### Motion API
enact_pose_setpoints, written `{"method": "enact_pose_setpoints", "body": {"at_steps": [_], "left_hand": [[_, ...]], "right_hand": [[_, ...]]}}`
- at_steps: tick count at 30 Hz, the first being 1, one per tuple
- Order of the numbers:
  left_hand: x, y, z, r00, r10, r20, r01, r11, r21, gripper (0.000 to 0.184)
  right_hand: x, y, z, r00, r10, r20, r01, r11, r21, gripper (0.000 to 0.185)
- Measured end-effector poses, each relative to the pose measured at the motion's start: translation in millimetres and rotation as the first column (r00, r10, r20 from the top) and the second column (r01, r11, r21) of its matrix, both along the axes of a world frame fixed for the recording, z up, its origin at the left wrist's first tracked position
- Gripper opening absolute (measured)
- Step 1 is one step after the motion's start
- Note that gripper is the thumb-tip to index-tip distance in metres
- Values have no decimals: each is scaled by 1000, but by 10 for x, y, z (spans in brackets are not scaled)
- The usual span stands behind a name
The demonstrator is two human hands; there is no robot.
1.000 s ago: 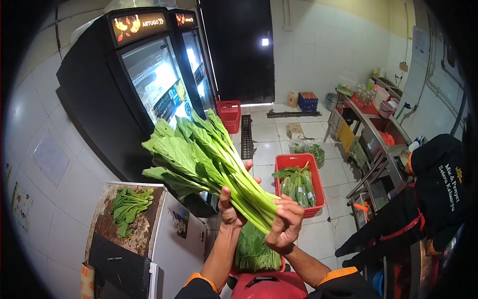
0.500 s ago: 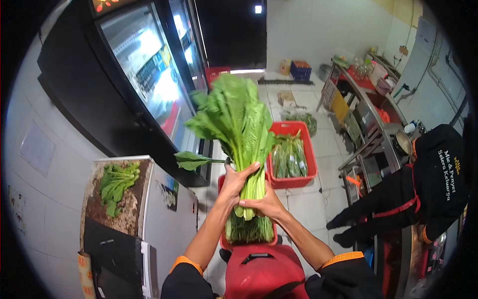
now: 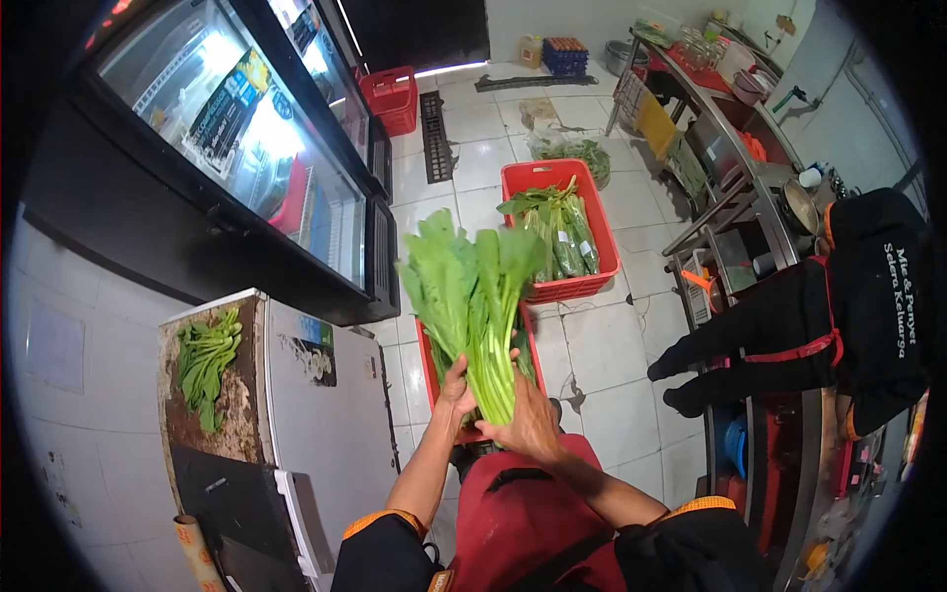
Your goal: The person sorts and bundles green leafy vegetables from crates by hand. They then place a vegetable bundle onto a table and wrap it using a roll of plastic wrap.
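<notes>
A bunch of leafy greens [image 3: 473, 296] is upright between my hands, its leaves pointing away from me and its pale stems toward me. My left hand [image 3: 457, 393] is closed on the left side of the stems. Wrapped round the stem ends from the right is my right hand [image 3: 530, 422]. Just under the bunch stands a red crate [image 3: 431, 380], mostly hidden by the greens and my hands. Beyond it, a second red crate [image 3: 612, 247] holds bagged greens [image 3: 567, 237].
Smaller greens [image 3: 207, 365] lie on a rusty-topped white cabinet [image 3: 330, 414] at left. Glass-door fridges [image 3: 237, 128] stand behind it. Another red crate [image 3: 391, 102] is near the door. At right, a co-worker in black [image 3: 873, 306] is beside a metal counter [image 3: 760, 207].
The bunch has swung from leaning left to upright and come lower, over the near crate. My hands have shifted along the stems. The view has tilted downward.
</notes>
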State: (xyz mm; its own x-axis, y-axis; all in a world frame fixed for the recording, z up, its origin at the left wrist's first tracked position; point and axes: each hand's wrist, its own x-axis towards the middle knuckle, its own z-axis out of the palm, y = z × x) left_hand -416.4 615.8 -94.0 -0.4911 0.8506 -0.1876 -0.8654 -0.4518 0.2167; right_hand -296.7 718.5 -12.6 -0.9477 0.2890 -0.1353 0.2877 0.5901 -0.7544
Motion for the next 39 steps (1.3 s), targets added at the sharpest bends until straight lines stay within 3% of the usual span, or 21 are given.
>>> {"method": "enact_pose_setpoints", "body": {"at_steps": [2, 4, 8, 10, 11, 12, 14, 15, 19, 23, 26, 27, 29, 30, 31, 32, 34, 36, 38, 39], "left_hand": [[-29, 108, 261, 966, 130, -225, -91, 981, 173, 92], [-131, 67, 254, 963, 111, -247, -75, 986, 149, 98], [-340, 38, 514, 937, 34, -348, 26, 985, 168, 90], [-332, 16, 892, 854, -12, -521, -3, 1000, -28, 88], [-298, 24, 998, 842, -15, -539, -4, 999, -33, 86], [-269, 29, 1065, 837, -6, -547, -10, 1000, -27, 86], [-254, 49, 1183, 853, 105, -511, -54, 992, 113, 84], [-253, 58, 1234, 838, 151, -524, -87, 986, 144, 82], [-229, 37, 1237, 878, 233, -418, -136, 959, 249, 86], [-258, -12, 984, 865, 285, -414, -179, 945, 275, 93], [-121, 122, 1470, 764, 310, -565, -197, 947, 254, 99], [-193, 66, 1052, 791, 333, -514, -231, 940, 252, 103], [-340, 8, 843, 823, 353, -445, -235, 925, 300, 104], [-344, -20, 804, 853, 366, -372, -241, 909, 341, 106], [-272, 43, 1245, 842, 358, -404, -210, 907, 365, 109], [-266, 52, 1286, 842, 361, -401, -215, 906, 364, 109], [-266, 64, 1384, 841, 410, -354, -215, 853, 476, 109], [-265, 32, 1458, 840, 401, -367, -229, 874, 429, 112], [-276, 8, 1463, 832, 427, -354, -280, 875, 395, 113], [-289, 61, 1576, 823, 446, -353, -230, 828, 511, 110]], "right_hand": [[55, 33, 171, 994, 79, -75, -63, 977, 202, 96], [26, 62, 304, 986, 100, -132, -62, 961, 268, 95], [-67, 150, 559, 949, 150, -278, -36, 925, 378, 97], [-161, 224, 762, 889, 132, -439, -75, 987, 144, 97], [-180, 239, 814, 883, 142, -447, -80, 985, 154, 97], [-197, 244, 856, 845, 104, -524, -70, 994, 83, 83], [-246, 245, 948, 748, 13, -663, -74, 995, -63, 58], [-225, 196, 1022, 685, -91, -723, -32, 987, -154, 34], [-180, 209, 1139, 634, -252, -731, 41, 955, -294, 22], [-225, 247, 1203, 688, -223, -691, 15, 956, -294, 21], [-219, 241, 1245, 742, -314, -592, 82, 919, -386, 18], [-232, 246, 1222, 743, -312, -592, 81, 920, -384, 18], [-268, 272, 1156, 604, -307, -735, 76, 941, -330, 22], [-239, 266, 1153, 611, -305, -731, 75, 941, -330, 22], [-222, 265, 1163, 630, -412, -659, 10, 852, -523, 24], [-197, 261, 1178, 658, -500, -563, -46, 720, -693, 27], [-178, 283, 1262, 714, -462, -526, -107, 670, -734, 30], [-161, 305, 1338, 757, -449, -475, -247, 475, -844, 28], [-188, 260, 1383, 773, -427, -470, -207, 530, -823, 25], [-166, 247, 1319, 777, -398, -487, -224, 547, -806, 24]]}}
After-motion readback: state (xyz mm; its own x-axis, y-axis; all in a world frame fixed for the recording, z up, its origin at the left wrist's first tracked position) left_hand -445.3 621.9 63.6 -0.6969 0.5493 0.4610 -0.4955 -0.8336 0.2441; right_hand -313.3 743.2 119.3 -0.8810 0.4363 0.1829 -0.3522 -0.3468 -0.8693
